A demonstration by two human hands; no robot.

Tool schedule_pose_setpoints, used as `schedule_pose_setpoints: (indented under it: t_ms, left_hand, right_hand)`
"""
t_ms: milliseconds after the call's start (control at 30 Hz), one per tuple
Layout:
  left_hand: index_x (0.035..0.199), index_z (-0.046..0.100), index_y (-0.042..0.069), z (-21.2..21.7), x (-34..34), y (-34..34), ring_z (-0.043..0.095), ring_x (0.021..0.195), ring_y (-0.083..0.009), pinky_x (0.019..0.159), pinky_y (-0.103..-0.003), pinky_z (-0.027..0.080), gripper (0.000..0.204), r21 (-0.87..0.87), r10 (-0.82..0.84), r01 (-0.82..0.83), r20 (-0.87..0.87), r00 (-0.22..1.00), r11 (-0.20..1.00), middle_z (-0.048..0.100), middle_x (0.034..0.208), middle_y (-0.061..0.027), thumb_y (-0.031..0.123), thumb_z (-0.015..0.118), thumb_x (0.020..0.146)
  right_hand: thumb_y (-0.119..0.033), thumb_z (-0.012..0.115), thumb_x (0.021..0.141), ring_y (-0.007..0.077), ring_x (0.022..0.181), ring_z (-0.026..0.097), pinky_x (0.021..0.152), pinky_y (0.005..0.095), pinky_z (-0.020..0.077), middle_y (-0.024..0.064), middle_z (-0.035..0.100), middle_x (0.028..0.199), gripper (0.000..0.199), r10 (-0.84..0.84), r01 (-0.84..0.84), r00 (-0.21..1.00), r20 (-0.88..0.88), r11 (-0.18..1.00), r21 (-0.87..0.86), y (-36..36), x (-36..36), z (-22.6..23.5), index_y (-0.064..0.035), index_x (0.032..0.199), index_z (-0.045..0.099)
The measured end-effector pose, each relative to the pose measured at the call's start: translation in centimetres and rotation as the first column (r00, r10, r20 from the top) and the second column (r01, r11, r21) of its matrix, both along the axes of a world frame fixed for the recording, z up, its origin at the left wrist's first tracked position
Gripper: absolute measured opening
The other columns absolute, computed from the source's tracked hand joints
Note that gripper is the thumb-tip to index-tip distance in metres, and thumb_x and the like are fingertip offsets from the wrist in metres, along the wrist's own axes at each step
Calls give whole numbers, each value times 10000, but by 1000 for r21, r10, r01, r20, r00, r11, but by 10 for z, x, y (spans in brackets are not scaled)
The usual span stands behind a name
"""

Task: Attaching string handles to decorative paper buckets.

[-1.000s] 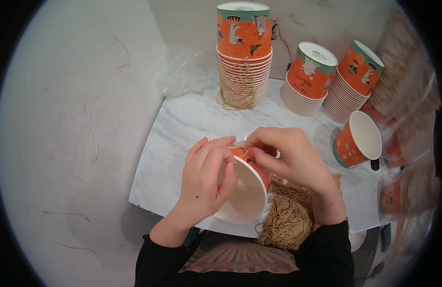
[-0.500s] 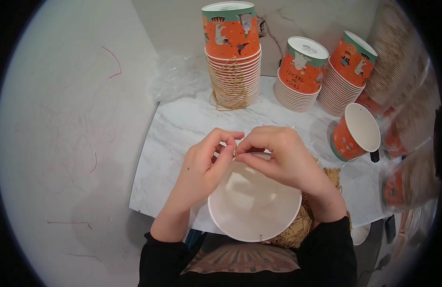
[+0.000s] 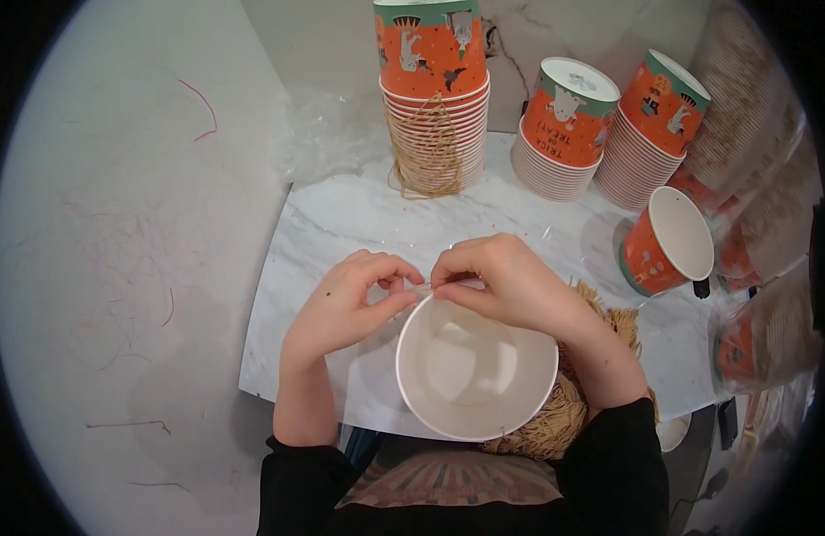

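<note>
A white-lined paper bucket is tilted with its mouth toward me at the table's front edge. At its far rim my right hand pinches a short end of tan cord between thumb and fingertips. Just left of that rim, my left hand has its thumb and forefinger closed around the same thin cord, which spans the small gap between my hands. A thick bundle of tan cord lies beside and partly under the bucket, below my right forearm. At the near rim a small bit of cord pokes through.
A tall stack of upturned orange buckets stands at the back, looped tan cords hanging on it. Two shorter stacks and a single bucket stand right. Clear plastic lies back left; bagged goods line the right.
My left hand has moved left, away from my right hand, drawing the cord between them. The bucket has shifted slightly, and its far rim now shows beneath my right fingertips.
</note>
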State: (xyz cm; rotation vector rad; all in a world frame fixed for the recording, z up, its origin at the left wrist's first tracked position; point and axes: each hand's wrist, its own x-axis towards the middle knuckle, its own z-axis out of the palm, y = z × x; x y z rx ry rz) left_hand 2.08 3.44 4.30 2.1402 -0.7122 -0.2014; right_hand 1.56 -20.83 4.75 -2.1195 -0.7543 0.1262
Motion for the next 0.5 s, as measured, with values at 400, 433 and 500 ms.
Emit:
schedule_pose_setpoints:
  t_ms: [400,433,500]
  left_hand:
    - [1027,594,11,-14,-10,-28,540,693,-52,617,-221,439,66,-231,186,-236,-218,958,944,596,852,8,62,616,990]
    - [1020,594,9,-16,-12,-28,534,693,-48,612,-220,436,60,-230,187,-228,-184,965,946,597,853,8,52,615,985]
    - [1014,594,7,-18,-14,-32,528,694,-45,606,-220,432,54,-228,186,-218,-153,971,949,597,854,8,42,614,979]
  right_hand:
    - [-80,723,853,78,806,613,742,272,491,-11,677,817,66,35,19,978,-208,967,253,-6,16,-13,-30,896,716]
    - [-80,723,853,78,806,613,742,272,491,-11,677,817,66,35,20,977,-211,967,253,-5,17,-14,-30,896,716]
    - [-74,714,877,54,786,606,700,234,477,-28,671,811,40,-20,89,971,-240,956,280,-4,19,-17,-35,885,707]
